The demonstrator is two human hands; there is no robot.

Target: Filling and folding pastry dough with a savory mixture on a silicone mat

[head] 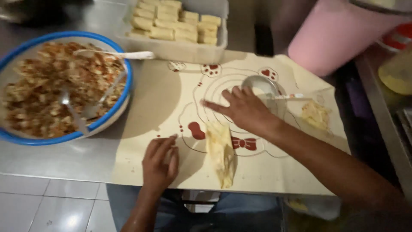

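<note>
Hands [159, 161] [242, 107] empty beside folded wrap [220, 152] on mat [163, 107]

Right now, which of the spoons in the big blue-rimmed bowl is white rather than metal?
The white spoon lying across the far rim of the blue-rimmed bowl, handle pointing toward the tray of rolls. The two metal spoons stand in the filling.

Matt printed mat [163, 103] lies on glossy steel table [64, 159]; pale roll [221, 154] looks soft.
</note>
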